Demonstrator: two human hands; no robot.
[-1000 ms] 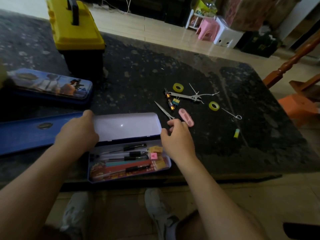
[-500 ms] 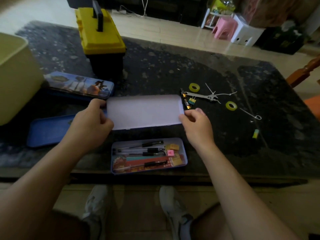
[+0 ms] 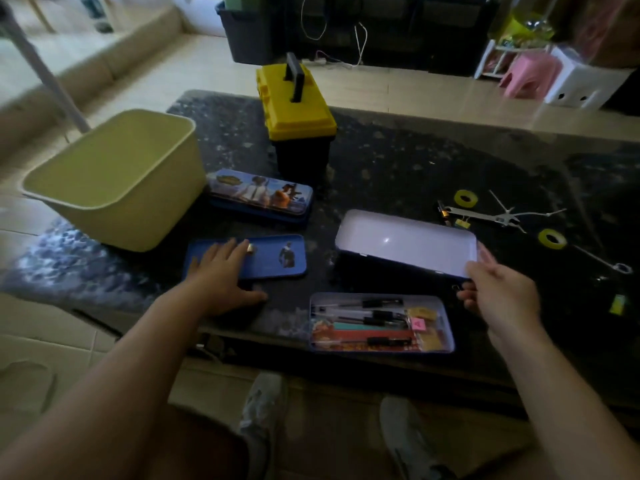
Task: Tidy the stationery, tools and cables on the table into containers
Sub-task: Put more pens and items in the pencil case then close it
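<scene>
Right hand [image 3: 502,299] pinches the right end of the pale rectangular metal lid [image 3: 405,242]. The pen-filled blue tin tray [image 3: 447,320] sits just nearer me, long sides roughly parallel. Left hand [image 3: 218,275] lies flat on another flat blue lid [image 3: 273,244].

**Room around the dark worktop**

The dark speckled worktop [image 3: 415,168] stands on a pale tiled floor [image 3: 415,93]. Beyond its far edge runs a low dark cabinet [image 3: 433,26], with a white cord [image 3: 361,46] hanging in front of it and a dark tub [image 3: 246,39] at its left end. At far right, a pink stool [image 3: 530,76] sits just beside a white boxy stool [image 3: 585,88]. A blurred beige sofa [image 3: 97,60] lies upper left. Two grey shoes [image 3: 263,407] rest on the floor below the near edge.
</scene>
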